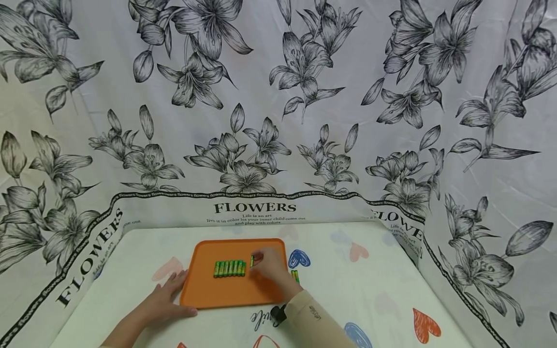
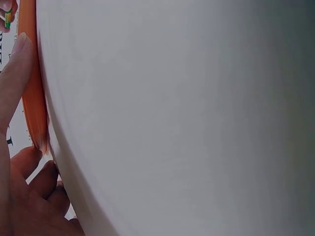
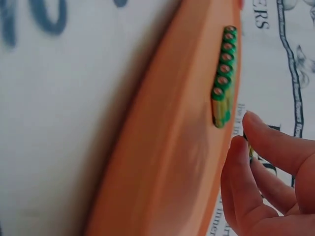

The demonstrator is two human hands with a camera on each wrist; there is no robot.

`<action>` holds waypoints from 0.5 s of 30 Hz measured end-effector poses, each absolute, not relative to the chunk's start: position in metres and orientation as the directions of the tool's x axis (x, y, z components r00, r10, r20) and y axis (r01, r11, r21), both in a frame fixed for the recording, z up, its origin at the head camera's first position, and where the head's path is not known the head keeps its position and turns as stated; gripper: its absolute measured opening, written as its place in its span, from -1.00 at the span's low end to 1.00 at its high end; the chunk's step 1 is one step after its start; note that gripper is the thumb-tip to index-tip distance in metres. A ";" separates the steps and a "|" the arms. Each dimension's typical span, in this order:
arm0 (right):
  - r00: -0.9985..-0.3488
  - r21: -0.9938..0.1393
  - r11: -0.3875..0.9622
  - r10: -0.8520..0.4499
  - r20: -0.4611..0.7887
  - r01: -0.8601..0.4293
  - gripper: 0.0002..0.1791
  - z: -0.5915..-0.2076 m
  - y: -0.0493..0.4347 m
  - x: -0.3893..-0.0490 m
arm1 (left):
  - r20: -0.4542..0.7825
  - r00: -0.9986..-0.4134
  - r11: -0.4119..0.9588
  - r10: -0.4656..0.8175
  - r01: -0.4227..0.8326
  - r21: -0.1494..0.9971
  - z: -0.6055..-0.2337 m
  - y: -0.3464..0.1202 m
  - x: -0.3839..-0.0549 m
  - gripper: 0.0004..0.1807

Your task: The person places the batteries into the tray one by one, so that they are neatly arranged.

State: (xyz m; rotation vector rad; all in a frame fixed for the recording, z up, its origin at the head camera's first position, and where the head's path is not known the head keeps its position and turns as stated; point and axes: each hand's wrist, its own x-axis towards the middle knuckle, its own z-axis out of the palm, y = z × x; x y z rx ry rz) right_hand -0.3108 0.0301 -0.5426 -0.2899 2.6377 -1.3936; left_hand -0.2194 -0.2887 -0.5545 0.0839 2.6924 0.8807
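Note:
A row of several green-and-yellow batteries (image 1: 229,268) stands side by side on an orange tray (image 1: 204,292). In the right wrist view their ends line up in a column (image 3: 225,69). Just right of that row, my right hand (image 1: 271,269) pinches one more battery (image 1: 252,261) between thumb and fingertips, over the tray. The fingers mostly hide this battery in the right wrist view. At the tray's left edge my left hand (image 1: 163,300) is spread, its thumb (image 2: 18,59) along the orange rim and its other fingertips near the corner.
Beside the tray's right edge, a few more batteries (image 1: 295,276) lie on the white tablecloth (image 1: 370,290), partly behind the right forearm. A black object (image 1: 278,315) sits at the right wrist. Flower-printed curtains (image 1: 243,145) enclose the table at the back and sides.

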 end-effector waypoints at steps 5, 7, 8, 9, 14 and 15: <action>-0.967 -0.813 0.576 -0.245 -0.074 -0.084 -0.42 -0.551 0.020 -0.309 | -0.246 -0.956 0.805 0.163 -0.016 0.593 -0.553 -0.288 -0.218 0.35; -0.965 -0.812 0.578 -0.249 -0.083 -0.080 -0.42 -0.553 0.017 -0.308 | -0.234 -0.957 0.807 0.170 -0.001 0.590 -0.552 -0.288 -0.217 0.34; -0.966 -0.808 0.584 -0.247 -0.083 -0.079 -0.42 -0.554 0.016 -0.308 | -0.230 -0.958 0.807 0.171 0.003 0.590 -0.552 -0.288 -0.217 0.33; -0.966 -0.809 0.582 -0.245 -0.083 -0.078 -0.42 -0.555 0.015 -0.308 | -0.225 -0.959 0.807 0.173 0.007 0.591 -0.552 -0.288 -0.216 0.33; -0.968 -0.797 0.599 -0.238 -0.084 -0.078 -0.40 -0.556 0.009 -0.309 | -0.198 -0.964 0.807 0.178 0.028 0.590 -0.551 -0.289 -0.213 0.33; -0.968 -0.791 0.607 -0.237 -0.088 -0.077 -0.39 -0.556 0.008 -0.309 | -0.195 -0.964 0.807 0.178 0.030 0.590 -0.551 -0.289 -0.212 0.34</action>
